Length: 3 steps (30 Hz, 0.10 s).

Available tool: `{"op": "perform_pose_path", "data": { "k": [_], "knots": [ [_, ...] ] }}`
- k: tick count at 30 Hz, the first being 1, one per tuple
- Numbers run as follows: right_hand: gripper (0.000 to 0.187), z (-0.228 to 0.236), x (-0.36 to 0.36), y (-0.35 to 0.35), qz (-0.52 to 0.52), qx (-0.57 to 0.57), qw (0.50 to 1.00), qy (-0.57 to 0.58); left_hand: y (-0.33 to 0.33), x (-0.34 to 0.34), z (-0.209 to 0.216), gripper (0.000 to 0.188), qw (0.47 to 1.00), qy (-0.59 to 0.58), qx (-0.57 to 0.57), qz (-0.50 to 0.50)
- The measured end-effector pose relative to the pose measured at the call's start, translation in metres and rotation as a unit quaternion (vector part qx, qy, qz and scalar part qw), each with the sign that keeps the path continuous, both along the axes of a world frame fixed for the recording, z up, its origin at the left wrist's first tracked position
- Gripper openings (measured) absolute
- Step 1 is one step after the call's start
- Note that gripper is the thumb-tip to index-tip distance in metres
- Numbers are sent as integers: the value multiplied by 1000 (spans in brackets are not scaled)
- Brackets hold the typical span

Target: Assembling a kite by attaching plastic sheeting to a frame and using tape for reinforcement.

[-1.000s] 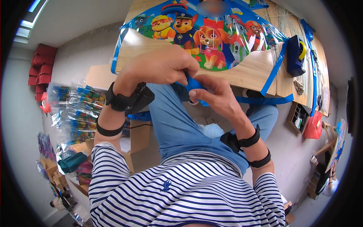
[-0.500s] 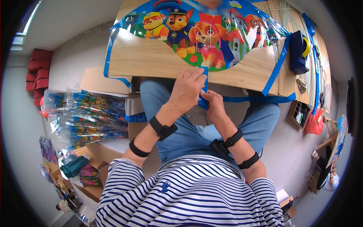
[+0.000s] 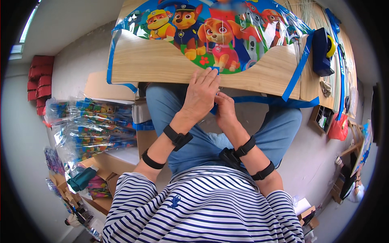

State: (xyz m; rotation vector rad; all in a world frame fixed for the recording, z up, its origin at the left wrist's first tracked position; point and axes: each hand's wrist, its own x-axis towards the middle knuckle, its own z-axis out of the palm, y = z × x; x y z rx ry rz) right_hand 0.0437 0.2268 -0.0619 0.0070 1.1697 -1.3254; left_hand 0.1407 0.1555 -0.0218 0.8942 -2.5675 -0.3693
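My left hand [image 3: 201, 90] lies with its fingers stretched out over the near edge of the wooden table [image 3: 150, 65]. A short end of blue tape [image 3: 215, 69] shows at its fingertips, touching the lower tip of a glossy sheet printed with cartoon puppies [image 3: 221, 44]. Just below the table edge, my right hand [image 3: 225, 109] is pinched closed beside the left fingers. A bit of the same blue tape shows next to its fingertips; the stretch between the two hands is mostly hidden by the left hand.
A dark blue tape dispenser [image 3: 321, 52] with a yellow roll stands at the table's right. Blue strips [image 3: 298, 73] run along the table's edges. Stacked printed film packs [image 3: 97, 125] and an open cardboard box [image 3: 106, 164] lie to my left. Red boxes [image 3: 40, 79] are piled by the wall.
My left hand has gone from gripping the tape to lying flatter over the table edge. Less tape shows between my hands, and my right hand has shifted slightly.
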Motion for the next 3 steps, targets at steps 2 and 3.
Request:
{"op": "perform_pose_path", "data": {
  "k": [2,3],
  "knots": [
    [13,2,-1,-1,-1,1,1000,-11,0,-1,0,43,1000,-1,3,2],
    [15,6,-1,-2,-5,4,1000,-8,0,-2,0,44,1000,-3,4,3]
  ]
}}
